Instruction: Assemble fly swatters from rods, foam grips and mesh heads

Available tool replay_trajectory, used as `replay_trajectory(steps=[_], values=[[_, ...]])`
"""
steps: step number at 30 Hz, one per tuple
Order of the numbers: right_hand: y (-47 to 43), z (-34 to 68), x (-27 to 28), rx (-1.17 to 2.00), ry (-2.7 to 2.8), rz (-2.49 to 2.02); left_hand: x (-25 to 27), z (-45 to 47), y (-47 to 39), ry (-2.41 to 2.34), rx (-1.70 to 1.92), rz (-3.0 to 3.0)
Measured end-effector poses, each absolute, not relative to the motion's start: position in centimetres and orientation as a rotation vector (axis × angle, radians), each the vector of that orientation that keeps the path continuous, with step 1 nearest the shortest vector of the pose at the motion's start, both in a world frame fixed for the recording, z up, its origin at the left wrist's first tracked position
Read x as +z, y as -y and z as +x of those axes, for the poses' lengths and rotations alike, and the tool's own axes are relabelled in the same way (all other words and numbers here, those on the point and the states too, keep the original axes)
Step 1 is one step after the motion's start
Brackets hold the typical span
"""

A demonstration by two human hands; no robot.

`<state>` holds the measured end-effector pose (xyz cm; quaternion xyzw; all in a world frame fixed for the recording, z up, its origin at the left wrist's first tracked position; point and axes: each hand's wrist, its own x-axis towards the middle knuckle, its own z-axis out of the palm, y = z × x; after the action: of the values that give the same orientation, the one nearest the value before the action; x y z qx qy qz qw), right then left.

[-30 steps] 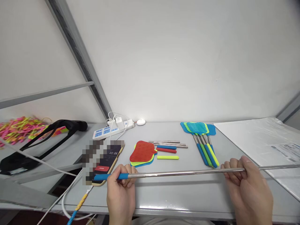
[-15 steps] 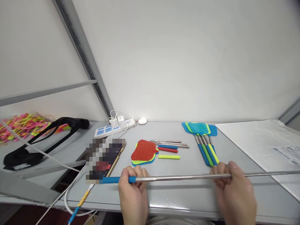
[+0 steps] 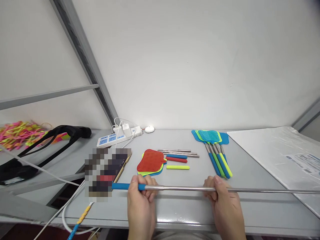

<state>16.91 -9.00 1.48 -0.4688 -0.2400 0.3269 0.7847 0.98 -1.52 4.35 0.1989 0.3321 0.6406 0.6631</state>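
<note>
An extended telescopic rod (image 3: 185,188) with a blue grip (image 3: 121,186) lies level across the front of the table, raised a little above it. My left hand (image 3: 142,200) is closed round the front part of the blue grip where it meets the steel. Farther right, my right hand (image 3: 223,203) pinches the thinner steel section between thumb and fingers. The rod's far end runs out of view on the right. Behind it lie red, yellow and blue fly swatter heads (image 3: 151,160), several loose steel rods (image 3: 177,152), and blue, red (image 3: 177,160) and yellow grips (image 3: 178,167).
Several complete fly swatters (image 3: 217,155) lie bunched behind my right hand. A white plastic package (image 3: 270,150) covers the table's right side. To the left are a phone (image 3: 120,163), a power strip (image 3: 110,139) with cables, a black strap-like frame (image 3: 72,143) and colourful cords (image 3: 22,136).
My right hand has slid left along the rod, nearer my left hand. My left hand keeps its hold on the blue grip. The view has shifted slightly.
</note>
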Motion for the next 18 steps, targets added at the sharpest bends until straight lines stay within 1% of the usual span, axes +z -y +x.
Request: replay_trajectory(steps=[3,6,10,14,18], values=[[9.3,18.5,1.7,0.663,0.565,-0.947,4.9,-0.7,0.4,-0.77,1.534,0.477],[9.8,20.3,2.9,0.598,0.446,-0.845,5.3,-1.8,-0.2,-0.782,1.588,0.505],[10.0,21.3,4.1,0.607,0.317,-0.79,5.4,-2.4,-0.4,-0.771,1.59,0.512],[10.0,22.0,4.9,0.568,0.109,-0.767,5.7,-3.0,-0.8,-0.8,1.625,0.523],[10.5,23.9,5.6,0.456,-0.156,-0.724,6.0,-3.6,-1.2,-0.834,1.665,0.532]])
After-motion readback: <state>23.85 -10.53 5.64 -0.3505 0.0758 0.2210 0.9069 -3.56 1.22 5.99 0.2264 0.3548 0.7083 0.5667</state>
